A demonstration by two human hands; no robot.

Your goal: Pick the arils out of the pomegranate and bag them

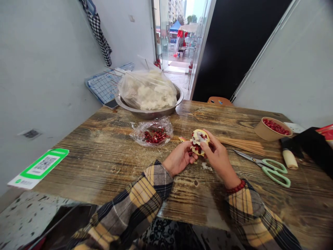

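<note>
Both of my hands grip one broken piece of pomegranate (198,138) just above the wooden table (104,156). My left hand (179,159) closes on its lower left side. My right hand (218,157) wraps its right side, with the thumb pressed into the red seeds. The yellow-white pith faces up. Small bits of pith (206,167) lie on the table below the hands. Left of the fruit lies a clear plastic bag with loose red seeds (154,133).
A steel basin (153,110) holding a bag of white lumps stands at the table's back. At the right are a paper bowl of seeds (273,128), bamboo skewers (240,144), green-handled scissors (270,168) and a black cloth (312,144). A QR-code sign (39,167) lies at the left.
</note>
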